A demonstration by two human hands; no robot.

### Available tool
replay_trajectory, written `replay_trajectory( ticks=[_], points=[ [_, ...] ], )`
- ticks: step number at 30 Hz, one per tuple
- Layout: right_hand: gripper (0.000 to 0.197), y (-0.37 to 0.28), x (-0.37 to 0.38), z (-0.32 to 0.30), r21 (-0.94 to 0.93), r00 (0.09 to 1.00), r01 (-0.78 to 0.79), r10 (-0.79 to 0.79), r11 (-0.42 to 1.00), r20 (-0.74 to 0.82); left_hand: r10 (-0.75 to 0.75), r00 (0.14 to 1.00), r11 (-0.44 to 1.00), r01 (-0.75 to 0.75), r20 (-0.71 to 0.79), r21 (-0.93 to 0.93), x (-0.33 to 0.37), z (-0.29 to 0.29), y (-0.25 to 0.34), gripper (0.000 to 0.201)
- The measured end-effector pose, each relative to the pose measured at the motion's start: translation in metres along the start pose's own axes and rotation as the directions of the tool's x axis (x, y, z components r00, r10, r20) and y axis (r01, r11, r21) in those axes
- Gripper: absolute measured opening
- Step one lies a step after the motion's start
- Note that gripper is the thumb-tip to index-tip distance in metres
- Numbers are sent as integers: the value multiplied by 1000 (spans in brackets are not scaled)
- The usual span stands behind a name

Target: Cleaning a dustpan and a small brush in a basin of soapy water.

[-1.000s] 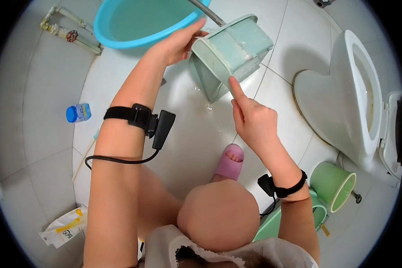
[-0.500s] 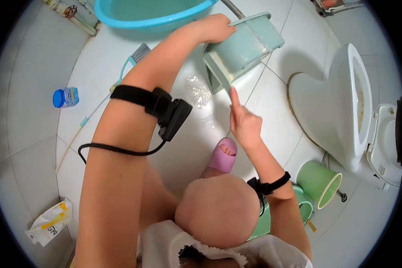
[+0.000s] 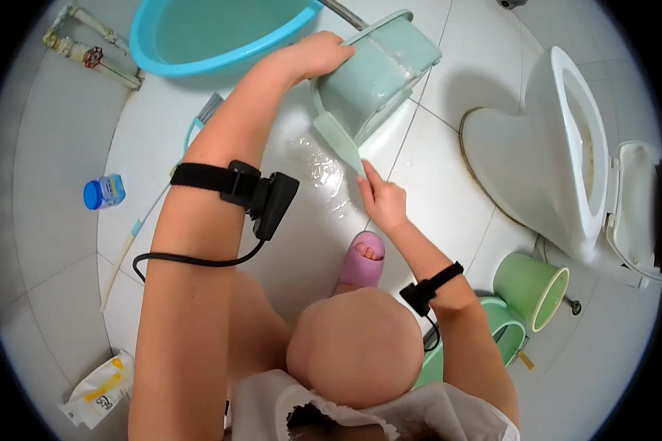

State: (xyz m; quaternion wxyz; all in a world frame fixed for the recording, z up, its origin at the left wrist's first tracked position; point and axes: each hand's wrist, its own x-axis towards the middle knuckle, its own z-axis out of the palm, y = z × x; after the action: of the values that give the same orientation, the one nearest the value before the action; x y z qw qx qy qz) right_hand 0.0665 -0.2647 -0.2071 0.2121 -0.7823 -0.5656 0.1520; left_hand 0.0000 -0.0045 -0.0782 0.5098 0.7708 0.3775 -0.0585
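Note:
A boxy pale green dustpan (image 3: 379,77) with a metal pole (image 3: 343,13) at its far side is tipped over the wet floor. My left hand (image 3: 320,54) grips its left edge; some of the fingers are hidden behind the plastic. My right hand (image 3: 385,200) holds the thin handle of a flat pale green brush (image 3: 338,141), the index finger stretched along it. The brush's wide head is at the near left corner of the dustpan; its underside is hidden. Water glistens on the dustpan's surface.
A blue basin (image 3: 221,62) of water stands far left. A broom (image 3: 154,209), a blue-lidded jar (image 3: 104,192) and a white-and-yellow packet (image 3: 99,389) lie at the left. On the right are a toilet (image 3: 522,147), a green bucket (image 3: 526,290) and a green basin (image 3: 502,312). A puddle (image 3: 324,176) shines mid-floor.
The brush has slid along the dustpan's near edge toward its left corner, my right hand moving left and its handle tilting. My left hand keeps its hold. The whole view has shifted slightly.

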Motion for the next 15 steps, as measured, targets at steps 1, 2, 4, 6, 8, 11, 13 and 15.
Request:
replay_trajectory(
  ticks=[1, 2, 4, 6, 8, 11, 13, 15],
  points=[
    [37, 5, -3, 3, 6, 1000, 0, 0, 1000, -9, 8, 1000, 1000, -8, -7, -3, -1, 1, 0, 53],
    [36, -2, -4, -1, 151, 998, -54, 51, 987, 24, 0, 1000, 1000, 0, -5, 7, -5, 1, 2, 53],
    [29, -24, 5, -11, 468, 984, -180, 161, 865, 81, -41, 999, 995, 43, 27, -90, -11, 1, 7, 55],
    [26, -24, 25, 0, 429, 986, -165, 145, 888, 80, -38, 998, 996, 41, 42, -78, -3, 2, 2, 55],
    [27, -11, 29, 12, 330, 993, -108, 86, 938, 82, -69, 998, 996, 70, 8, -57, -5, 6, 10, 52],
    [27, 20, -6, 35, 233, 989, -131, 112, 964, 93, -64, 998, 995, 64, 5, -81, 4, 2, 0, 50],
    [22, 6, -5, 12, 234, 987, -137, 112, 962, 119, -57, 998, 993, 54, -23, -104, 7, 3, -4, 51],
    [18, -14, 2, -16, 244, 983, -154, 123, 957, 138, -55, 998, 990, 50, -32, -132, 1, 7, -3, 51]
  ],
)
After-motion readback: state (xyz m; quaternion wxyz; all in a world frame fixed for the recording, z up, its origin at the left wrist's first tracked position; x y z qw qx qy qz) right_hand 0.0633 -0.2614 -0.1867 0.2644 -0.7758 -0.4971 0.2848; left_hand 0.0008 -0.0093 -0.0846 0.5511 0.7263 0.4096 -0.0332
